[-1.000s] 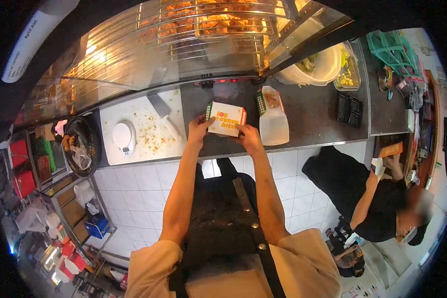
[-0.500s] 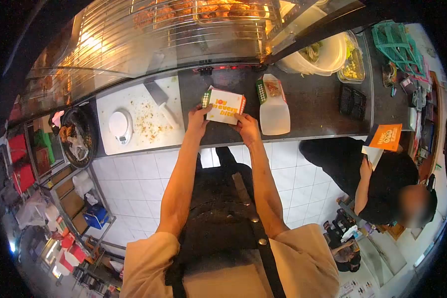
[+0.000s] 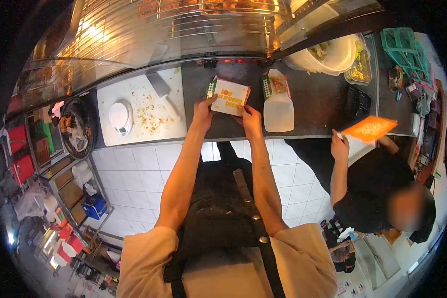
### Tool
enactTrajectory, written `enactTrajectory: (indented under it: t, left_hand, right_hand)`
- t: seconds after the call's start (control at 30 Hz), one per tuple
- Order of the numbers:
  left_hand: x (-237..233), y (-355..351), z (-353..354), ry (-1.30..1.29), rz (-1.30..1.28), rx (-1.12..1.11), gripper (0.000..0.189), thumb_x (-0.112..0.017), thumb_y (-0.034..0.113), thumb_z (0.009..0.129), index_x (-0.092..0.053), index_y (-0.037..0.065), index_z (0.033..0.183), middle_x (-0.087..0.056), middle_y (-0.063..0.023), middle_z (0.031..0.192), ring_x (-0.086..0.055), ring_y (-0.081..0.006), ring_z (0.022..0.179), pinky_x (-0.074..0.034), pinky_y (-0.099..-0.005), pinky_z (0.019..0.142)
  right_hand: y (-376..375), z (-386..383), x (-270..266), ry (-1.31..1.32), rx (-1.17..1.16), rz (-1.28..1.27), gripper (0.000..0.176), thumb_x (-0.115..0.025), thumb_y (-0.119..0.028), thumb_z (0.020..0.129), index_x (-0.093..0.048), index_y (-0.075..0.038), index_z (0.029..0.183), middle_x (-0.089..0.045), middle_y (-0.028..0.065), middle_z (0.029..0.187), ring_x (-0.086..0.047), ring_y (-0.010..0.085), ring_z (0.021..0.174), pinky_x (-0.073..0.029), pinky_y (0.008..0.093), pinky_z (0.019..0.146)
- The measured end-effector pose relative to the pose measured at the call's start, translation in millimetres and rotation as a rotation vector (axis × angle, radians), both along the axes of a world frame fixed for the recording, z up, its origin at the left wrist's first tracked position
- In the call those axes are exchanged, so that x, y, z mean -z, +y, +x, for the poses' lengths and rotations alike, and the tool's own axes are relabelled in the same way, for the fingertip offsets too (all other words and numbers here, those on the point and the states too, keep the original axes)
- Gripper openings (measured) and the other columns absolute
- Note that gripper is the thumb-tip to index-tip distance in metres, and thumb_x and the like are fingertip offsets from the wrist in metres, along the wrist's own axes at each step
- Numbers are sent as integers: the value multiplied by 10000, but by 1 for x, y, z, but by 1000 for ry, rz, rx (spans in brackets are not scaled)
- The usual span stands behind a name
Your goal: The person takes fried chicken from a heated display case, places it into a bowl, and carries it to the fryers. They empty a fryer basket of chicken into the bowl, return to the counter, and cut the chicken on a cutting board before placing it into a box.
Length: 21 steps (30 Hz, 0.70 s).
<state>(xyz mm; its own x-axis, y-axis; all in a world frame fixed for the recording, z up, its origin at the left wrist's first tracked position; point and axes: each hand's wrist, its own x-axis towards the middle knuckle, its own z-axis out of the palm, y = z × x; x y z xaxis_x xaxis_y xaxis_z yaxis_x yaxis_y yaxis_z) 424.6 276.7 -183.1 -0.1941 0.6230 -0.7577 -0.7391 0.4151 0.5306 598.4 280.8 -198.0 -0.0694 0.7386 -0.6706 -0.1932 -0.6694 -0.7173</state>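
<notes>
Both my hands grip a small printed cardboard food box [image 3: 231, 98] with its white lid folded down, above the dark counter [image 3: 218, 131]. My left hand [image 3: 203, 113] pinches the box's near left corner. At the near right corner my right hand [image 3: 248, 118] holds it with the thumb on top. Just right of it stands a second food box [image 3: 278, 102], its lid folded open toward me and some food showing inside. To my left is a white cutting board [image 3: 144, 130] with crumbs, bearing a cleaver [image 3: 159, 85] and a small white kitchen scale [image 3: 120, 117].
A heated glass cabinet with wire racks [image 3: 169, 35] runs along the back. White tubs [image 3: 333, 57], a tray of chopped food [image 3: 360, 64] and a black container [image 3: 357, 101] are to the right. A co-worker [image 3: 377, 184] stands there holding an orange-and-white carton [image 3: 371, 129].
The co-worker has raised and turned the orange carton, bringing a second hand to it and leaning nearer the counter. My hands still hold the food box, with only slight movement.
</notes>
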Motion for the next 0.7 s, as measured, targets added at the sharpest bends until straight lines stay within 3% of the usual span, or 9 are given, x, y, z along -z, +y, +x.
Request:
enactTrajectory:
  t: [0.23, 0.33, 0.43, 0.53, 0.63, 0.7]
  left_hand:
    - [19, -6, 1, -113, 58, -83, 273, -645, 160, 871, -628, -26, 1069, -654, -129, 1054, -613, -225, 978, -470, -340, 853]
    - [17, -6, 12, 353, -67, 27, 318, -626, 196, 894, -622, -2, 1143, -659, -148, 1059, -613, -271, 998, -464, -353, 885]
    - [13, -7, 15, 1279, 112, 287, 369, -585, 246, 924, -594, 18, 1214, -646, -190, 1073, -600, -338, 1028, -453, -376, 920]
    - [20, -1, 21, 1438, 315, 257, 351, -572, 155, 879, -574, -19, 1184, -610, -245, 1001, -590, -386, 941, -469, -428, 813]
    - [44, 0, 15, 1147, 247, 365, 383, -561, 165, 870, -570, 6, 1219, -597, -266, 1060, -575, -407, 960, -458, -440, 851]
    - [41, 3, 4, 1246, 265, 428, 425, -544, 150, 860, -540, 4, 1259, -586, -280, 1106, -571, -414, 1008, -450, -436, 890]
  right_hand:
    - [1, -3, -3, -78, -12, 40, 333, -667, -211, 894, -640, 70, 1071, -667, 153, 993, -649, 184, 848, -551, 305, 691]
    - [4, -2, 18, -415, -147, 127, 398, -686, -215, 873, -600, 43, 1164, -671, 186, 970, -663, 207, 826, -539, 329, 679]
    - [5, -9, -13, -612, -130, 241, 486, -672, -164, 853, -519, 16, 1277, -645, 227, 992, -654, 268, 867, -520, 369, 735]
    - [12, -17, -20, -781, -203, 797, 577, -655, -95, 819, -440, 10, 1344, -612, 251, 1023, -615, 346, 933, -488, 422, 821]
    - [14, -17, -1, -795, -327, 668, 621, -644, -36, 781, -429, 2, 1363, -553, 294, 1112, -557, 413, 999, -460, 462, 858]
    - [20, -10, -2, -833, -437, 588, 679, -680, -63, 760, -413, -12, 1383, -492, 314, 1209, -531, 442, 1046, -455, 479, 884]
